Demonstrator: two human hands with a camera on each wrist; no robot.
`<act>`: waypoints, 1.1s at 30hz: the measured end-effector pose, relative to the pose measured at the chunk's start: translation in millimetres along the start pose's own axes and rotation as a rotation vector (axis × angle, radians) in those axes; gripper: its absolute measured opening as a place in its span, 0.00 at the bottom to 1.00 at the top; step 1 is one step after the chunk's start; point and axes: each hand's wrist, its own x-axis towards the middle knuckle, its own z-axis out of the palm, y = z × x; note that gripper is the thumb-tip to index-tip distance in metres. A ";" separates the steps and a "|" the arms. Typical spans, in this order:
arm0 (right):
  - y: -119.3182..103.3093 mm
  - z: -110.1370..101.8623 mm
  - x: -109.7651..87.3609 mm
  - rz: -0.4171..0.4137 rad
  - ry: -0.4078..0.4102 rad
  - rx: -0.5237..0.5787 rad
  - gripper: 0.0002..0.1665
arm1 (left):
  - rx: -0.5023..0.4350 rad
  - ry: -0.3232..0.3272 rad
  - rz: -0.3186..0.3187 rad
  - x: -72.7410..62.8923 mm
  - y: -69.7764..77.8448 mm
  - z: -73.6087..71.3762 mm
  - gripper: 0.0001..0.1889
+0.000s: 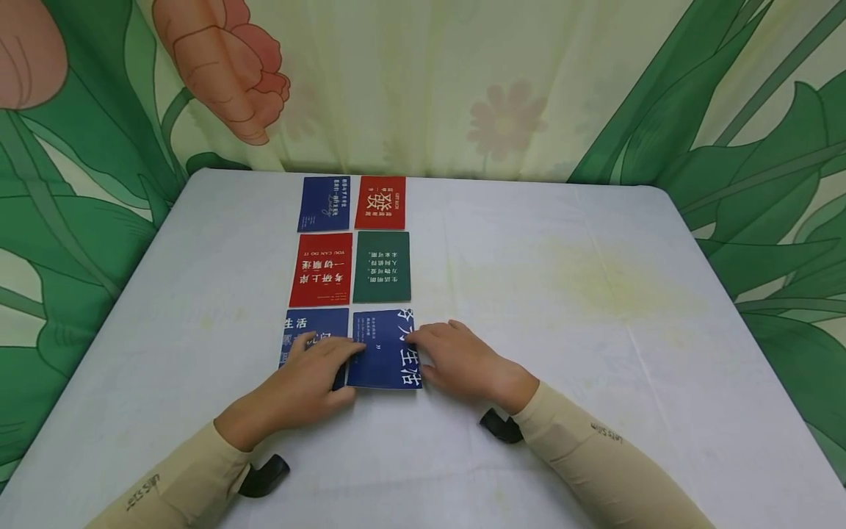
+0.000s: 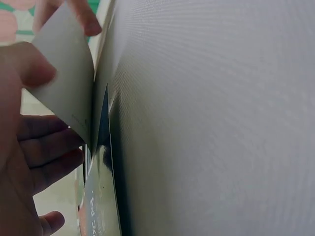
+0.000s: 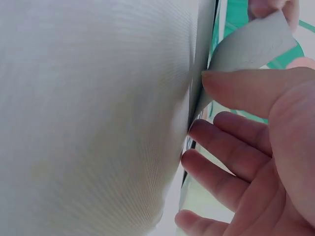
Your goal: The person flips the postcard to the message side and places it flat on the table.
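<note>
Held card [image 1: 380, 367]: from my remote seat I'm seeing it at the near end of the right column, its blue, white-lettered face showing upward; in both wrist views its pale underside is curving up off the counter [image 1: 562, 294].
Left hand [image 1: 297, 378]: I'm seeing it reaching over the near-left card [image 1: 330, 319], a blue one, and pinching the held card's left side, thumb lying against the underside.
Right hand [image 1: 465, 360]: it is pinching the held card at its right edge, thumb overlapping the pale side, the other fingers [image 3: 211, 179] fanning loosely.
Middle row: a red card [image 1: 322, 269] is lying on the left, a green card [image 1: 382, 267] just beside it on the right.
Far row: a dark blue card [image 1: 324, 204] is lying left, a bright red card [image 1: 380, 202] right, near the counter's far edge.
Sleeves [image 1: 588, 448]: beige cloth is covering both forearms.
Curtain [image 1: 423, 88]: flowers and green leaves are showing behind the counter.
</note>
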 end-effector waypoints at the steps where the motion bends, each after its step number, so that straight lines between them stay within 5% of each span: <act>1: -0.1 0.2 0.7 -0.001 0.009 -0.006 0.26 | 0.008 0.001 0.007 0.0 -0.1 -0.3 0.30; 13: 1.5 -4.9 1.1 -0.122 0.131 0.020 0.13 | 0.002 0.028 -0.002 2.5 3.0 -12.7 0.24; 21: 1.4 -7.8 0.6 -0.092 0.132 0.079 0.09 | -0.049 0.070 -0.017 2.3 2.5 -17.0 0.23; 33: 2.1 -7.1 -1.1 -0.194 0.469 0.184 0.09 | -0.177 0.361 -0.043 0.1 4.5 -23.6 0.19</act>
